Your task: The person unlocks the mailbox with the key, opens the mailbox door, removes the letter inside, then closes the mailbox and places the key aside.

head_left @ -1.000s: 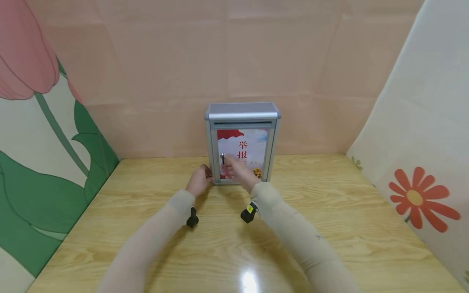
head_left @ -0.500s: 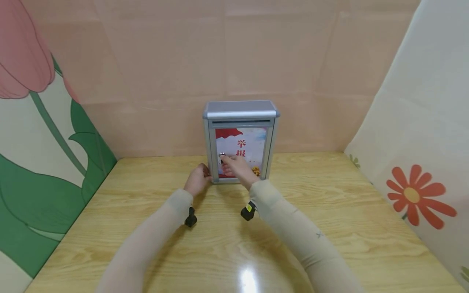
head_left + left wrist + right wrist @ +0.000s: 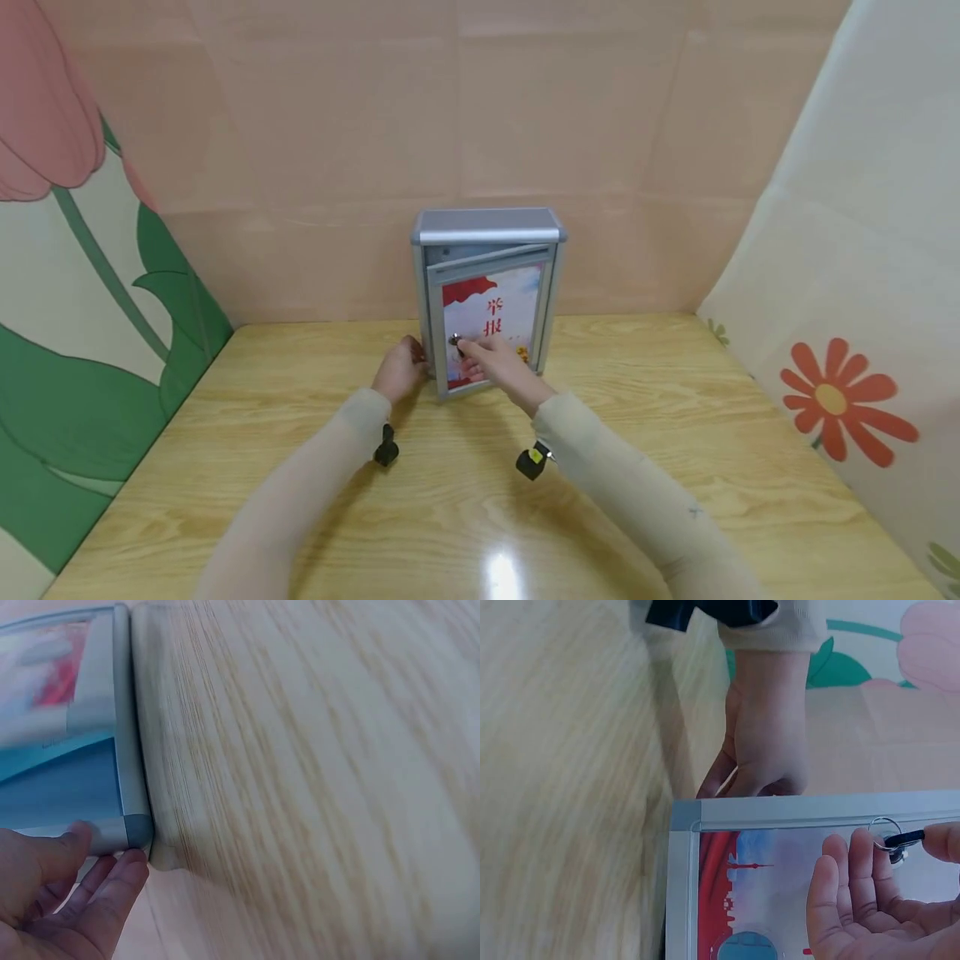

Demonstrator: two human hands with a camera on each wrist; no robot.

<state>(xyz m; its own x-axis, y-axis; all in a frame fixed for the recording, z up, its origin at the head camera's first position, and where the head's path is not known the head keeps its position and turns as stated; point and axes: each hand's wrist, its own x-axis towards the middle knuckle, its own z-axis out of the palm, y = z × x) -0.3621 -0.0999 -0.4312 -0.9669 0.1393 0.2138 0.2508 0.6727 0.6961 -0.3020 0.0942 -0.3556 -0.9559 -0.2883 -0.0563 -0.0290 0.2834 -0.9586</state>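
Observation:
A grey metal letter box [image 3: 487, 220] stands upright on the table, its front door [image 3: 517, 292] swung partly out on the left side. Red characters and a red banner are printed on the door's panel. My right hand [image 3: 504, 367] pinches the black-headed key [image 3: 904, 838] in the door's lock between thumb and forefinger; a metal ring [image 3: 877, 820] hangs on it. The other right fingers are extended in front of the panel. Low on the box's left side, my left hand [image 3: 64, 892] grips the frame near its corner [image 3: 139, 831], thumb on the front edge and fingers along the side.
The wood-grain table [image 3: 450, 500] extends around the box. A pinkish backdrop [image 3: 337, 167] rises close behind it. Side panels carry a tulip picture [image 3: 52, 108] at left and a red flower [image 3: 851, 400] at right. Black wrist cameras hang below both sleeves.
The door was flush in the frame and now stands ajar, pulled out toward me on its left side. My right hand took hold of the key and moved back with it; the left hand stayed.

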